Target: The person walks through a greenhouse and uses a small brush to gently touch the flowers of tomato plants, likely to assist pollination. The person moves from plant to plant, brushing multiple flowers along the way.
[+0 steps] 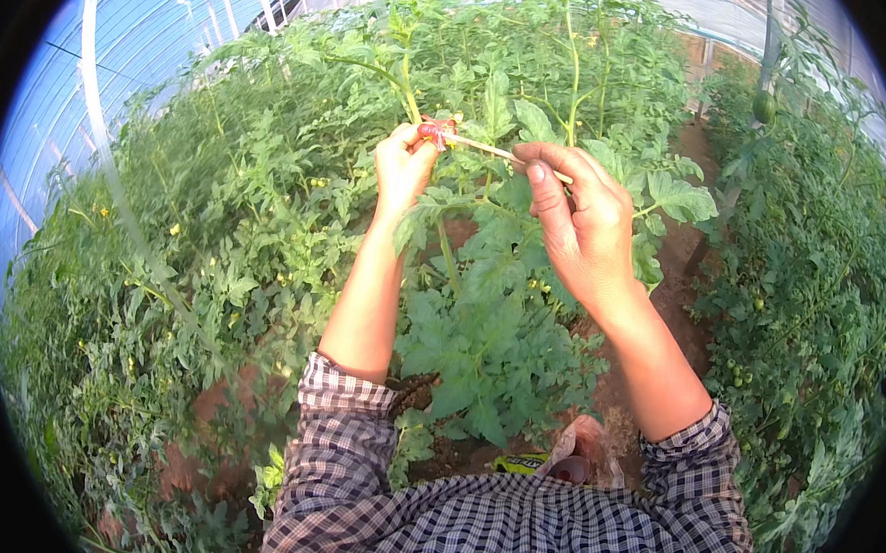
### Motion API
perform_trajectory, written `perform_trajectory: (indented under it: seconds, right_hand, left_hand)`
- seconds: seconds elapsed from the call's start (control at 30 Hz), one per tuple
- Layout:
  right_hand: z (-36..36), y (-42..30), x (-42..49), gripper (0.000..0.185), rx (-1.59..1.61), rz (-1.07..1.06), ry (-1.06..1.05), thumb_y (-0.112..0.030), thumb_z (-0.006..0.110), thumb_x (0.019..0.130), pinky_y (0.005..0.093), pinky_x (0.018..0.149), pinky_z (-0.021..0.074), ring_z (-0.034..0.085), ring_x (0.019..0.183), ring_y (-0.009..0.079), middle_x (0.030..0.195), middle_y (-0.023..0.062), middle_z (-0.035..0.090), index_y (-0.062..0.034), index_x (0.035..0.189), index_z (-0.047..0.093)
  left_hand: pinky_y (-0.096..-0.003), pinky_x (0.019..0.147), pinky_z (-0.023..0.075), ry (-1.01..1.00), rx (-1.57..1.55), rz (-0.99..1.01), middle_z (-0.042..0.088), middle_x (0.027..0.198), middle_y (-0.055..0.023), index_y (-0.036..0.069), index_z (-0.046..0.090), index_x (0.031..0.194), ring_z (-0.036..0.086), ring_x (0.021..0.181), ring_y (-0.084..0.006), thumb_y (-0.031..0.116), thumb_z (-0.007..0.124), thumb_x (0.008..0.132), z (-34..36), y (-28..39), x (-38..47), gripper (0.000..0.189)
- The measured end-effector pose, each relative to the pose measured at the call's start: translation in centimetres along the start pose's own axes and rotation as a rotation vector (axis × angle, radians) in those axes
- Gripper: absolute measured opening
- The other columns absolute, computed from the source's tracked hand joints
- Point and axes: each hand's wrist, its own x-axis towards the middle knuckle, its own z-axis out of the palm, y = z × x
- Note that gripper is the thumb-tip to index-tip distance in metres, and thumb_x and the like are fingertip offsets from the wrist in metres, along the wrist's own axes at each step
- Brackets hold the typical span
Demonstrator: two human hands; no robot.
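Note:
My left hand (406,166), thumb and fingers pinched together, is at a tomato plant's upper stem (410,98), beside a small red object with thin strips (434,131). Whether the fingers grip the stem or the red object is hard to tell. My right hand (582,209) pinches a thin wooden stick (487,149) between thumb and forefinger. The stick points left, and its far tip meets the red object. Small yellow flowers (456,118) show right behind that tip. Broad tomato leaves (485,339) spread below and between my forearms.
Dense tomato rows stand left and ahead, with another row (803,295) at the right. A soil path (686,289) runs between rows. Near my body lie a pinkish bag (588,438) and a yellow-green packet (517,463). A pale post (771,46) stands back right.

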Motion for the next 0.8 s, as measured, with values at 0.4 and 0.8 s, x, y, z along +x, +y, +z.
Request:
perform_trajectory:
  seconds: [0.4,0.8]
  right_hand:
    - [-5.4,-4.6,-1.6,0.027,0.435,0.150,0.325,-0.016,0.049,0.094,0.0183,0.045,0.0419,0.052,0.059,0.0085,0.090,0.0164,0.063,0.0061,0.108,0.055]
    - [-9.9,-6.0,-13.2,0.025,0.554,0.434,0.086,-0.019,0.047,0.093,0.0229,0.047,0.0425,0.050,0.053,0.0142,0.084,0.0176,0.055,0.0055,0.093,0.053]
  left_hand:
    - [-0.0178,0.055,0.0304,0.139,-0.022,-0.032,0.044,0.064,0.0095,0.001,0.058,0.116,0.036,0.058,-0.0013,0.013,0.070,0.080,-2.2,2.9,-1.2,0.040]
    - [-0.0168,0.044,0.0277,0.768,-0.141,-0.262,0.060,0.079,0.0025,0.005,0.062,0.091,0.036,0.052,-0.0009,0.022,0.063,0.086,-7.7,0.9,-18.3,0.018]
